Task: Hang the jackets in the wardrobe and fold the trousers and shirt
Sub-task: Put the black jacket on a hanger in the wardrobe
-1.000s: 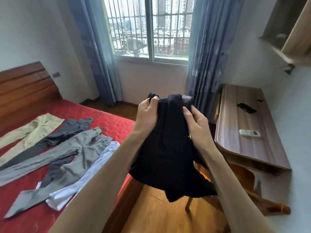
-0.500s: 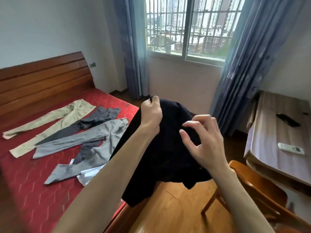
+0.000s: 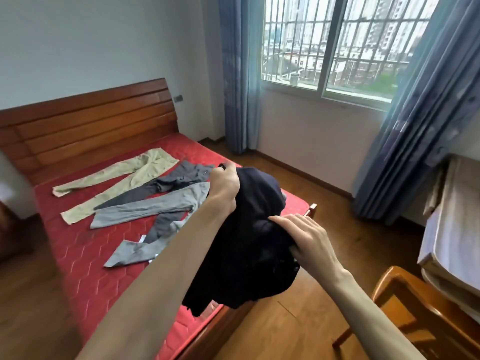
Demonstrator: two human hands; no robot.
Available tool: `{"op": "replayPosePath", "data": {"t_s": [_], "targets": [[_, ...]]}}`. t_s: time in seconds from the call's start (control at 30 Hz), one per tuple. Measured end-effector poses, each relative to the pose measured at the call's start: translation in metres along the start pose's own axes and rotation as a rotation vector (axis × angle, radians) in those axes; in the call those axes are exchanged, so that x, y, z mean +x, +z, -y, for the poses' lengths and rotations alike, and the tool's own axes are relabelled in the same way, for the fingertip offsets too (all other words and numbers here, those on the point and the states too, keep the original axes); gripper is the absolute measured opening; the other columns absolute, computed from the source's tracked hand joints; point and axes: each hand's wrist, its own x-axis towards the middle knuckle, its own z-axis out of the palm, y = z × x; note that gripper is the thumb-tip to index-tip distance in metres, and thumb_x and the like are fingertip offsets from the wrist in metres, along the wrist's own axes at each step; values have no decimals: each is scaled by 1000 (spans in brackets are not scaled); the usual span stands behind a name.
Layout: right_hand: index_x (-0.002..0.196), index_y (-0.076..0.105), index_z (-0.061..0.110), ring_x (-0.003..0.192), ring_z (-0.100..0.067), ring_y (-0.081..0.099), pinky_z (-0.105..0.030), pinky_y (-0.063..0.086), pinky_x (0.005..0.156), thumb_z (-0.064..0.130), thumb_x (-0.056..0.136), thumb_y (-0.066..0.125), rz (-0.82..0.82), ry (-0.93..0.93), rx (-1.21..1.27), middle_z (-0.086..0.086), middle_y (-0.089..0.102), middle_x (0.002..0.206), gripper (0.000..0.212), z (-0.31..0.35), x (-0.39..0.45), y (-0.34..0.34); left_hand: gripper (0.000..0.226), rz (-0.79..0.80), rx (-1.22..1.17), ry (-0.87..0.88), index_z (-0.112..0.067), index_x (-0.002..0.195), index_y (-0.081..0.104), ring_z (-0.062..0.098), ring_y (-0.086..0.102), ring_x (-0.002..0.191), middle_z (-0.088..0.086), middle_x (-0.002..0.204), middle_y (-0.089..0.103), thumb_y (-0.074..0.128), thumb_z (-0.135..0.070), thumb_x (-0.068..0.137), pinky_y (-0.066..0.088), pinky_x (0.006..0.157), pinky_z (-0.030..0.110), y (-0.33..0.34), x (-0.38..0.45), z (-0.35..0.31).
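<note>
A dark garment (image 3: 249, 245) is being held up in the air over the foot corner of the bed (image 3: 85, 261), above the red mattress edge and the wooden floor. It is being gripped at its top edge by the left hand (image 3: 225, 187), whose fingers are curled tight round the cloth. The right hand (image 3: 309, 237) is being laid on the bunched fabric lower down, fingers nearly straight, the thumb seemingly tucked under a fold; a firm grip cannot be confirmed. The step in hand is judged to be the sorting out of this garment. Next, a second edge needs to be found and the cloth opened out. Beige trousers (image 3: 122, 178), dark grey trousers (image 3: 166, 184) and light grey trousers (image 3: 153, 206) are lying flat on the bed, not yet folded.
</note>
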Motion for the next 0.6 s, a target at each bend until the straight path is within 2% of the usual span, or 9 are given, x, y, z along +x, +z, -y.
{"op": "replayPosePath", "data": {"t_s": [0.1, 0.17, 0.23, 0.3, 0.37, 0.4, 0.47, 0.5, 0.6], "targets": [[122, 70, 14, 102, -18, 73, -40, 59, 82, -10, 75, 55, -61, 162, 234, 4, 75, 113, 55, 23, 22, 6, 25, 17, 47, -26, -6, 96, 57, 23, 49, 83, 10, 87, 50, 44, -23, 108, 40, 72, 36, -30, 13, 3], [116, 72, 13, 94, -8, 72, -32, 57, 79, -10, 82, 55, -127, 241, 341, 7, 76, 104, 43, 36, 39, 5, 23, 40, 100, -60, -3, 105, 61, 25, 54, 84, 14, 92, 57, 46, -21, 106, 43, 73, 34, -51, 22, 8], [108, 72, 13, 87, 2, 69, -22, 52, 74, -4, 90, 57, -175, 279, 401, 10, 74, 94, 28, 46, 64, 2, 18, 92, 141, -98, -6, 102, 61, 24, 57, 80, 14, 89, 59, 50, -19, 105, 44, 66, 30, -69, 28, 18], [104, 74, 14, 87, 1, 69, -18, 49, 75, -1, 93, 60, -131, 323, 419, 10, 75, 92, 23, 52, 93, -2, 10, 134, 182, -123, -9, 100, 58, 22, 57, 65, 10, 77, 58, 53, -15, 105, 43, 51, 24, -83, 31, 30], [104, 77, 15, 90, -7, 71, -29, 53, 83, 0, 92, 62, -16, 338, 362, 6, 77, 95, 24, 57, 122, -1, 5, 136, 243, -118, -7, 101, 57, 17, 54, 54, 6, 67, 57, 54, -9, 103, 40, 40, 19, -97, 34, 44], [104, 78, 15, 93, -15, 72, -36, 55, 86, 1, 92, 62, 36, 335, 327, 4, 78, 96, 24, 60, 134, 2, 12, 140, 282, -101, -7, 90, 57, 15, 52, 50, 3, 62, 54, 55, -8, 102, 38, 39, 19, -104, 35, 51], [102, 79, 17, 96, -23, 71, -43, 55, 89, 4, 91, 62, 86, 342, 278, 1, 78, 96, 24, 65, 153, 8, 34, 166, 359, -47, -13, 68, 49, 15, 45, 49, -1, 56, 46, 56, -8, 101, 32, 44, 24, -118, 40, 61], [100, 80, 18, 96, -24, 71, -43, 55, 88, 4, 89, 62, 94, 347, 262, 1, 78, 95, 25, 67, 162, 10, 39, 180, 396, -17, -16, 64, 46, 15, 43, 52, -3, 55, 45, 55, -9, 101, 31, 47, 26, -125, 42, 62], [96, 81, 21, 96, -24, 71, -44, 57, 89, 4, 83, 62, 134, 366, 219, 1, 78, 94, 28, 70, 181, 16, 33, 190, 454, 110, -14, 73, 55, 18, 52, 70, 0, 70, 55, 50, -22, 106, 39, 63, 28, -141, 42, 50]]}}
